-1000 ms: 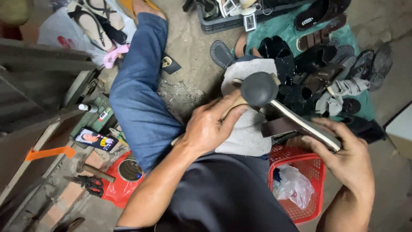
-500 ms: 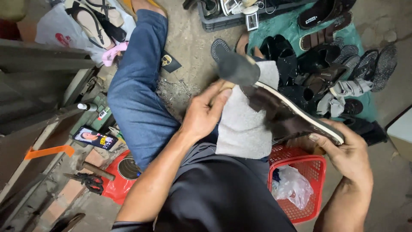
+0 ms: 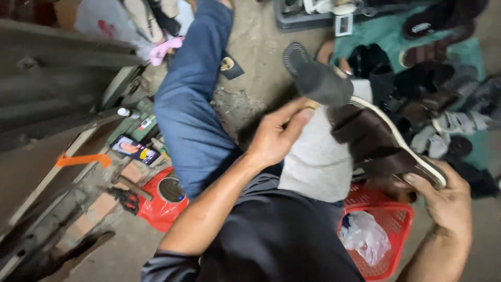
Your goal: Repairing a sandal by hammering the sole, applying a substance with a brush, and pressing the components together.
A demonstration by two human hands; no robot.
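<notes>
I hold a brown sandal [image 3: 376, 141] with a pale sole edge over a grey cloth [image 3: 313, 162] on my lap. A dark grey outer sole flap [image 3: 313, 78] is peeled free at the far end and sticks out away from me. My left hand [image 3: 276, 137] pinches the sandal where the flap splits off, thumb on top. My right hand [image 3: 449, 201] grips the near end of the sandal from below, fingers curled over the pale edge. My leg in blue jeans [image 3: 193, 104] stretches out over the concrete floor.
A red plastic basket [image 3: 396, 214] holding a crumpled clear bag [image 3: 365, 237] stands under my right arm. Many shoes and sandals lie piled on a teal cloth [image 3: 381, 31] at upper right. At left: a wooden bench [image 3: 62, 156], an open tin [image 3: 171, 189] on red plastic, and pliers [image 3: 124, 199].
The sandal has turned between my hands, from edge-on to showing its side. The dark sole flap, curled round before, now points away from me. Both hands keep their grip.
</notes>
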